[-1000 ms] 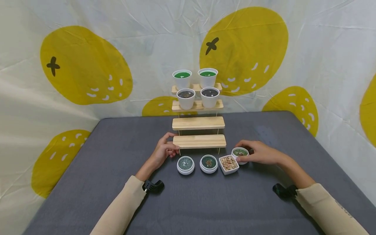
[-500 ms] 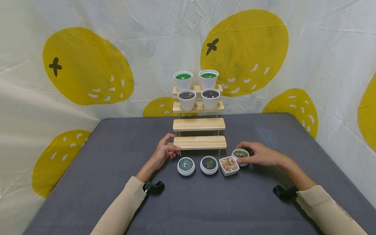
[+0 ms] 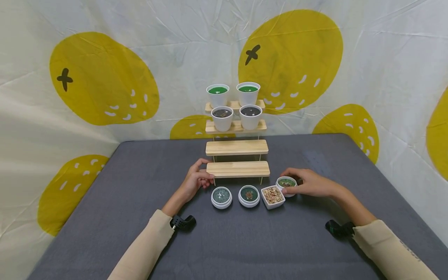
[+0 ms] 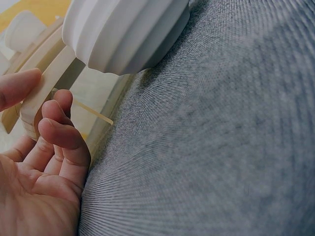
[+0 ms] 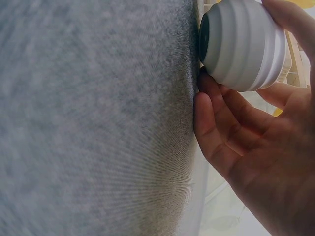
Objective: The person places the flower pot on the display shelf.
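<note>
My left hand [image 3: 196, 179] holds the left end of the lowest shelf of a tiered wooden display stand [image 3: 238, 169]. In the left wrist view the thumb [image 4: 19, 88] lies against the shelf's upper face, with curled fingers at its underside. Over at the stand's right, my right hand [image 3: 311, 182] grips a small ribbed white pot [image 3: 287, 182] with a speckled green top. The right wrist view shows the pot's ribbed side [image 5: 241, 46] between thumb and fingers, its base at the cloth. A square white dish [image 3: 273, 196] of pale chips stands against this pot.
Two more round white pots stand before the stand: a grey-blue-topped one [image 3: 221, 197] and a dark green one [image 3: 249, 196]. White cups with dark contents [image 3: 250, 116] and with green contents [image 3: 217, 95] occupy the upper shelves. A patterned curtain [image 3: 196, 46] hangs behind the grey table [image 3: 224, 249].
The head view shifts very slightly. Both hands, the stand and the pots keep their places.
</note>
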`<state>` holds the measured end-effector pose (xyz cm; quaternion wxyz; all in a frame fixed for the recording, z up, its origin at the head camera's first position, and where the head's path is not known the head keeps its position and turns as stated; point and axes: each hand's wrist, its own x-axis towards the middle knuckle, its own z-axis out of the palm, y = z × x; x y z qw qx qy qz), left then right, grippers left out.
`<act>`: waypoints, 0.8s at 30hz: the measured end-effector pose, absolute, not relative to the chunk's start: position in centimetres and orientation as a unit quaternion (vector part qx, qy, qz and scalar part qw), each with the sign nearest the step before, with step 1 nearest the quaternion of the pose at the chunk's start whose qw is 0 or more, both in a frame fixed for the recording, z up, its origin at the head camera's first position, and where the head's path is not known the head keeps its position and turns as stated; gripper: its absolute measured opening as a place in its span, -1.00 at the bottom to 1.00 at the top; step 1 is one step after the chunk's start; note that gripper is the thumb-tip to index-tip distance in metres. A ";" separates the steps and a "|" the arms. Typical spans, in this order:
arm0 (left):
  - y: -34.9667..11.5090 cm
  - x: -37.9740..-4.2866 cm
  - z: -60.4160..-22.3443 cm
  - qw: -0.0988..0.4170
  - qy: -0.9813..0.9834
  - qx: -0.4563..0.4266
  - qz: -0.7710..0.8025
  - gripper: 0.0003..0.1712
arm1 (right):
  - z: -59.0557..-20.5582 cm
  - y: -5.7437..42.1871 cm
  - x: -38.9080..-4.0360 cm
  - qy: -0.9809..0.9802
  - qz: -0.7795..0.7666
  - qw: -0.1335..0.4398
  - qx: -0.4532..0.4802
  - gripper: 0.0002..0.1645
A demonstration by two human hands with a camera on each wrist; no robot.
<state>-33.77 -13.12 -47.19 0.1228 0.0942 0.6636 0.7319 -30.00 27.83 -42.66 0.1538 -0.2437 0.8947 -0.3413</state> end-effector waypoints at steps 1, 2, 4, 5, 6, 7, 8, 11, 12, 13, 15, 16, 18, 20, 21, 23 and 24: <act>-13.1 -33.8 -47.2 0.123 0.663 0.095 0.732 -0.43 | -42.7 27.8 -30.0 0.895 -0.341 0.154 -0.244 -0.48; -13.2 -33.8 -47.2 0.123 0.664 0.095 0.732 -0.43 | -42.6 27.8 -30.0 0.895 -0.341 0.154 -0.244 -0.48; -13.2 -33.8 -47.2 0.123 0.665 0.095 0.731 -0.43 | -42.7 27.8 -30.0 0.895 -0.340 0.153 -0.245 -0.47; -13.2 -33.8 -47.2 0.124 0.665 0.095 0.731 -0.43 | -42.7 27.8 -30.0 0.895 -0.340 0.153 -0.245 -0.47; -13.2 -33.8 -47.2 0.124 0.665 0.095 0.731 -0.43 | -42.7 27.8 -30.0 0.895 -0.340 0.154 -0.244 -0.47; -13.2 -33.8 -47.2 0.124 0.665 0.095 0.730 -0.43 | -42.7 27.8 -30.0 0.895 -0.341 0.154 -0.244 -0.47; -13.2 -33.8 -47.2 0.124 0.665 0.095 0.730 -0.43 | -42.7 27.8 -30.0 0.895 -0.341 0.154 -0.244 -0.47; -13.1 -33.7 -47.1 0.125 0.665 0.094 0.730 -0.43 | -42.7 27.9 -30.0 0.895 -0.340 0.153 -0.244 -0.48; -13.1 -33.7 -47.1 0.125 0.665 0.094 0.730 -0.43 | -42.7 28.0 -30.0 0.895 -0.340 0.153 -0.244 -0.48; -13.1 -33.7 -47.0 0.125 0.665 0.094 0.730 -0.43 | -42.8 28.0 -30.0 0.896 -0.340 0.152 -0.244 -0.48; -13.0 -33.6 -47.0 0.124 0.666 0.095 0.729 -0.42 | -42.8 28.0 -30.0 0.896 -0.340 0.150 -0.242 -0.48; -13.0 -33.6 -46.9 0.124 0.666 0.095 0.730 -0.42 | -42.8 28.0 -30.0 0.896 -0.340 0.150 -0.242 -0.48; -13.0 -33.5 -46.9 0.123 0.666 0.094 0.730 -0.42 | -42.8 27.9 -30.0 0.895 -0.342 0.149 -0.244 -0.48; -13.0 -33.5 -46.8 0.122 0.666 0.094 0.730 -0.43 | -42.8 27.9 -30.0 0.894 -0.345 0.149 -0.245 -0.49; -13.0 -33.5 -46.8 0.121 0.665 0.092 0.731 -0.43 | -42.9 27.8 -30.1 0.893 -0.347 0.149 -0.245 -0.49; -13.0 -33.5 -46.8 0.121 0.665 0.092 0.731 -0.44 | -43.0 27.8 -30.1 0.892 -0.349 0.148 -0.246 -0.50; -13.0 -33.5 -46.8 0.121 0.665 0.093 0.731 -0.44 | -43.0 27.8 -30.2 0.892 -0.350 0.148 -0.247 -0.50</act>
